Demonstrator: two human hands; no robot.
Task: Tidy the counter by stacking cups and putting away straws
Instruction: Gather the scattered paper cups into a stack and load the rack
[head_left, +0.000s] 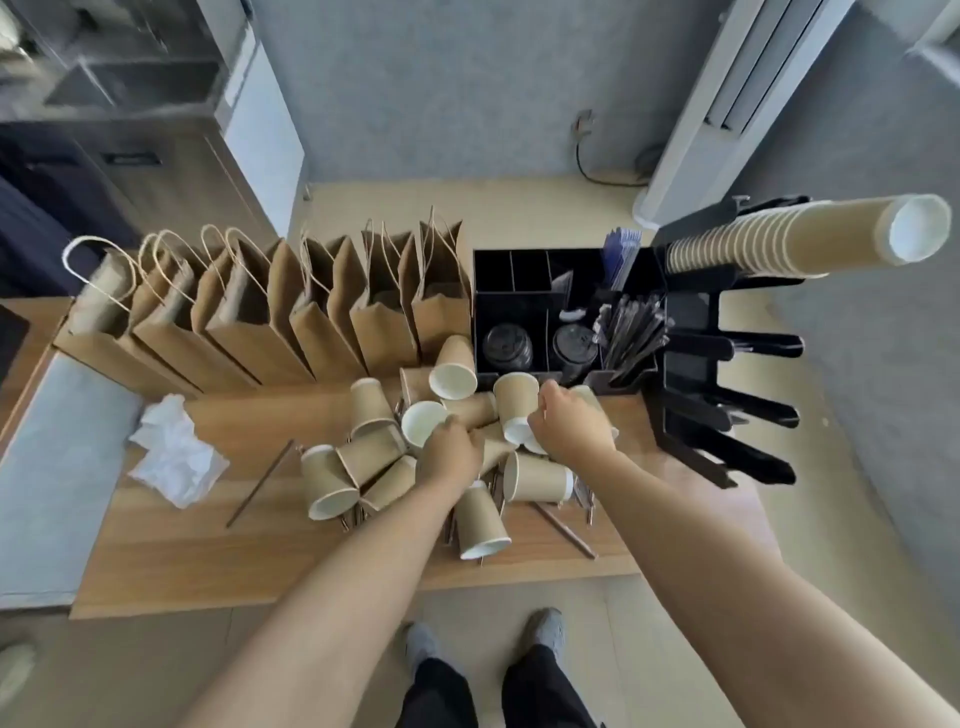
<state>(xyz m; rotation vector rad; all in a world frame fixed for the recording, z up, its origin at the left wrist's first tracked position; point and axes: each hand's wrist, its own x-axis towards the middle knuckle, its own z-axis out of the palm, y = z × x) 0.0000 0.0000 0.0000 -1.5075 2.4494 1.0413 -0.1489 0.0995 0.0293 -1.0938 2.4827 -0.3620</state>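
Several tan paper cups lie jumbled on the wooden counter (208, 551), with thin brown straws under and around them. My left hand (449, 453) is closed around a white-mouthed cup (422, 422) in the middle of the pile. My right hand (571, 426) grips another cup (515, 402) near the black organizer (511, 306). One loose straw (260, 483) lies to the left of the pile, another straw (563, 530) to the lower right. A tall stack of nested cups (800, 241) sits in the black cup rack (691, 374) at the right. Wrapped straws (631, 332) fill the organizer's right compartment.
A row of brown paper bags (270, 322) stands along the back left of the counter. Crumpled white paper (174, 449) lies at the left. Black lids (506, 345) sit in the organizer. The rack's prongs stick out on the right. My feet show below the counter edge.
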